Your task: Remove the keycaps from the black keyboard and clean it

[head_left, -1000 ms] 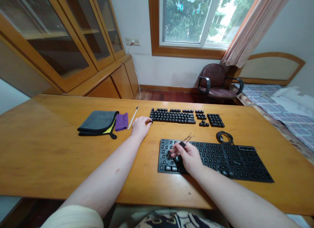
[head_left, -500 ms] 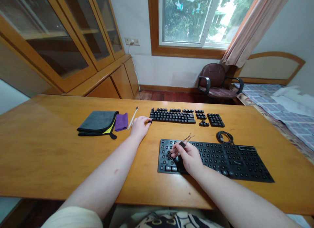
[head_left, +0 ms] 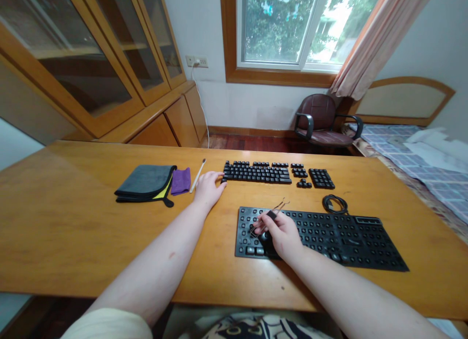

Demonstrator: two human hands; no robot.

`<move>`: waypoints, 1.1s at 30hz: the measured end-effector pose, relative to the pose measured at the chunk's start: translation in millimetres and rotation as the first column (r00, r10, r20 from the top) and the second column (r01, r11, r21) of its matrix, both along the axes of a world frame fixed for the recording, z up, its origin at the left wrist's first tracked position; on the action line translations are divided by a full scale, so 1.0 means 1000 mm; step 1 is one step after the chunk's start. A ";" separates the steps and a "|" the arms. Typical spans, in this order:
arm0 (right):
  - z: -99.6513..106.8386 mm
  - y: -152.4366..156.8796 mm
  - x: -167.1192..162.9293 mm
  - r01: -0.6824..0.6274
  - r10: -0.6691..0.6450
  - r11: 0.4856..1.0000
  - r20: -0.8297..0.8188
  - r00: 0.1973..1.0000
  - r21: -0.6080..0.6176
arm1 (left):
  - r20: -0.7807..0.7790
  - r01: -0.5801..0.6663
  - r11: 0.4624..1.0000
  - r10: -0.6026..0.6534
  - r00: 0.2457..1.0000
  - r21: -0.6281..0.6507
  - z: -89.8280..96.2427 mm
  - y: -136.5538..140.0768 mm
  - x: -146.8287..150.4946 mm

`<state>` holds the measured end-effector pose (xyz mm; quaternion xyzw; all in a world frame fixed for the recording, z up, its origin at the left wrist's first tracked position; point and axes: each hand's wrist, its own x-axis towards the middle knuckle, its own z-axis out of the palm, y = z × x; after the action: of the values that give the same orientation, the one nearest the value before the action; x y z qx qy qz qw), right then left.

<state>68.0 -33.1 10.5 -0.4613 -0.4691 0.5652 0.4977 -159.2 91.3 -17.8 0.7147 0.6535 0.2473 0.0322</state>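
Observation:
My left hand (head_left: 209, 188) rests on the desk with its finger and thumb apart, at the left end of the laid-out keycaps (head_left: 258, 174). A small black keycap (head_left: 224, 180) lies at its fingertips. Over the left part of the black keyboard (head_left: 318, 234), my right hand (head_left: 281, 232) is closed around a wire keycap puller (head_left: 272, 215). One pair of the puller's wires sticks up past the fingers, and the other points down at the key area. Most keys on the keyboard are bare; a few keycaps sit along its front row.
A grey folded towel (head_left: 146, 182), a purple cloth (head_left: 181, 181) and a brush with a pale handle (head_left: 198, 176) lie to the left. Number-pad keycaps (head_left: 321, 178) and a coiled cable (head_left: 335, 204) are at the right of the wooden desk (head_left: 127, 251).
The fingers of my left hand have parted slightly around the small keycap at the row's left end. My right hand and the puller have not visibly moved.

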 end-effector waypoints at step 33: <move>-0.004 0.001 0.000 -0.009 0.009 1.000 -0.022 1.000 -0.005 | -0.123 -0.001 0.998 0.009 0.992 0.062 0.004 -0.008 0.008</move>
<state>68.0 -32.4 6.8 -0.4542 -0.4642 0.5734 0.4993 -150.7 83.1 -13.4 0.7276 0.6480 0.2231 -0.0308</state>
